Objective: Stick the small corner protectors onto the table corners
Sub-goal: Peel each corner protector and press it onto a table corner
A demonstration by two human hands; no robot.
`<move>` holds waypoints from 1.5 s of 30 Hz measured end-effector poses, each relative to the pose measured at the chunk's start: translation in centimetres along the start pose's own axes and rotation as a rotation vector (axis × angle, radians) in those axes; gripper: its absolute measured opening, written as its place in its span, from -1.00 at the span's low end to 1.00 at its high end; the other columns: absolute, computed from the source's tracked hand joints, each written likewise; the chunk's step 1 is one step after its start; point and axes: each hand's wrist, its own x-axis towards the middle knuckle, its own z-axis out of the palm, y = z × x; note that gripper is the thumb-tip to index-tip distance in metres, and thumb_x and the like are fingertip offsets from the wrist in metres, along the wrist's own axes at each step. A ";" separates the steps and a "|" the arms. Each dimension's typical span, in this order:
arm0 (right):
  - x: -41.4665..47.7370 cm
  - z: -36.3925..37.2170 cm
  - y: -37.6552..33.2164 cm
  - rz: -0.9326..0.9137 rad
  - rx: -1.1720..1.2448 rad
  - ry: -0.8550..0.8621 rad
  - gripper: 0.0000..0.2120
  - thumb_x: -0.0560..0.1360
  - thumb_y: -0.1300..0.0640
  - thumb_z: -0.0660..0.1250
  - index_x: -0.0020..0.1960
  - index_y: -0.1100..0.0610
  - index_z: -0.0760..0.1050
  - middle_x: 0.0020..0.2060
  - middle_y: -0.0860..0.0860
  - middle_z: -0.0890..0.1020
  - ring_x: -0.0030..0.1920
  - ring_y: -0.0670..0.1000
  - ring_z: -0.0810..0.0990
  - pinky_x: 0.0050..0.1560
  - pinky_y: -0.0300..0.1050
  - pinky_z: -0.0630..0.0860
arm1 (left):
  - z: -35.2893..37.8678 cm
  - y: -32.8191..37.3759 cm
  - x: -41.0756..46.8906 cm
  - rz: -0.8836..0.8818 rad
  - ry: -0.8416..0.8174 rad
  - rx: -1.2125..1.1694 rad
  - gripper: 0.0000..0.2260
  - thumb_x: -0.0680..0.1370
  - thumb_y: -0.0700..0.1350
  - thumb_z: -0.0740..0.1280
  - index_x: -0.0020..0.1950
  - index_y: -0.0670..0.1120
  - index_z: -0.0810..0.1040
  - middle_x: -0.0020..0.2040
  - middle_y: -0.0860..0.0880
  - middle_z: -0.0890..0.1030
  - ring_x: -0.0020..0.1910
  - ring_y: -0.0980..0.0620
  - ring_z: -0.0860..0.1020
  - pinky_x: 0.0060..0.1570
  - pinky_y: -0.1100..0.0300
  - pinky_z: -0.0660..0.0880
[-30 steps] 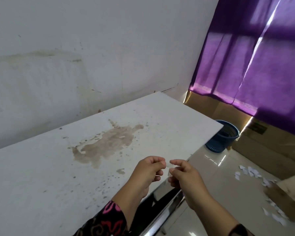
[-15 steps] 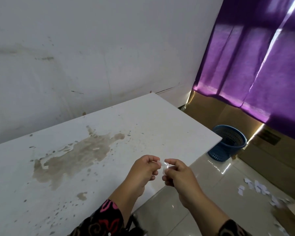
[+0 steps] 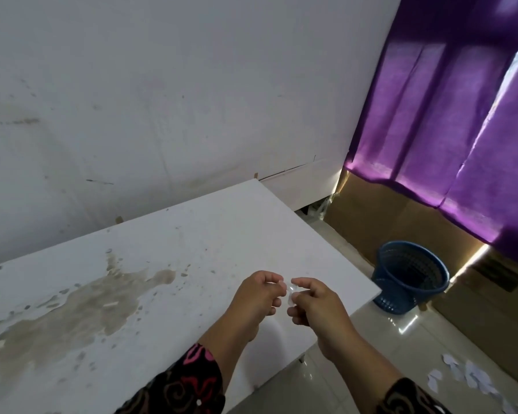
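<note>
The corner protector (image 3: 290, 291), a small clear piece, is pinched between the fingertips of both hands above the white table (image 3: 150, 264), a little in from the table's near right corner. The left hand (image 3: 259, 297) and the right hand (image 3: 314, 306) meet fingertip to fingertip, each closed on the piece. It is so small and see-through that its shape cannot be made out, and the fingers cover much of it.

One protector shows, and two hands. The table top carries one large brown stain (image 3: 72, 312) to the left of the hands, with many small specks around it. Nothing lies on the table between the hands and its right edge.

Past the table's right edge, one blue basket (image 3: 410, 276) stands on the tiled floor, beside brown cardboard (image 3: 380, 222) that leans under a purple curtain (image 3: 449, 121). White paper scraps (image 3: 467, 377) lie scattered on the floor to the right of the table, too many and too blurred to count, some cut off by the frame. Both patterned sleeves (image 3: 189, 383) are cut off at the bottom.
</note>
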 end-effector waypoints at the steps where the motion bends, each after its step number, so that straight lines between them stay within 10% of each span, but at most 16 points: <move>1: 1.1 -0.9 -0.2 -0.005 -0.020 -0.009 -0.80 0.55 0.22 0.24 0.06 -0.05 0.50 -0.15 0.06 0.64 -0.18 0.05 0.65 -0.11 -0.11 0.63 | 0.9 0.4 0.9 -0.004 0.016 0.004 -0.85 0.56 -0.14 0.29 0.11 -0.03 0.52 0.00 -0.06 0.61 -0.10 0.03 0.56 -0.07 0.19 0.55; 28: 30.5 -15.1 -10.4 -0.049 -0.222 -0.363 -0.87 0.52 0.11 0.32 0.01 0.16 0.51 -0.17 0.06 0.61 -0.26 -0.04 0.58 -0.27 -0.23 0.53 | 15.9 12.4 24.9 -0.105 0.294 -0.203 -0.89 0.52 -0.19 0.31 0.02 -0.04 0.56 -0.13 -0.07 0.61 -0.21 0.02 0.53 -0.23 0.20 0.49; 45: 47.9 -14.5 -15.3 -0.051 -0.351 -0.689 -0.82 0.40 0.34 0.31 -0.11 0.09 0.47 -0.21 0.14 0.66 -0.18 0.18 0.66 -0.06 0.10 0.60 | 19.8 16.2 36.4 -0.046 0.701 -0.422 -0.77 0.47 -0.34 0.31 0.10 -0.14 0.50 -0.17 -0.09 0.58 -0.24 0.01 0.53 -0.16 0.12 0.50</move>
